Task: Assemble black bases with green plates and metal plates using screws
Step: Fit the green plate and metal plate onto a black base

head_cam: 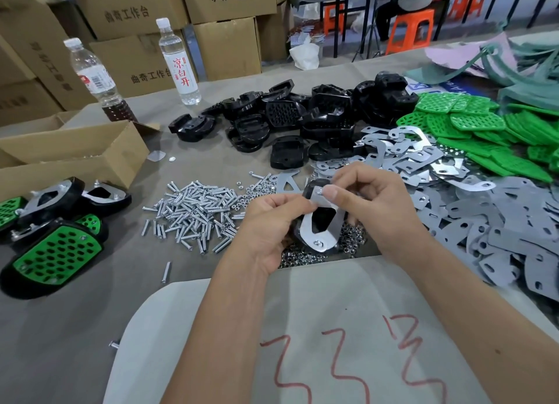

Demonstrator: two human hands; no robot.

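My left hand (pixel 267 222) grips a black base (pixel 323 217) with a metal plate (pixel 317 237) laid on top, held over the table. A nut sits on the plate's near end. My right hand (pixel 366 196) pinches at the plate's far corner with thumb and forefinger; whatever small part it holds is hidden. Loose screws (pixel 193 214) lie in a pile to the left. Nuts (pixel 302 257) lie under my hands. Black bases (pixel 290 116) are heaped behind, metal plates (pixel 453 192) to the right, green plates (pixel 484 131) at far right.
Finished assemblies (pixel 57 252) with green plates lie at the left. An open cardboard box (pixel 75 155) and two water bottles (pixel 178 62) stand at back left. A white sheet (pixel 332 328) with red marks covers the near edge. Stacked cartons stand behind the table.
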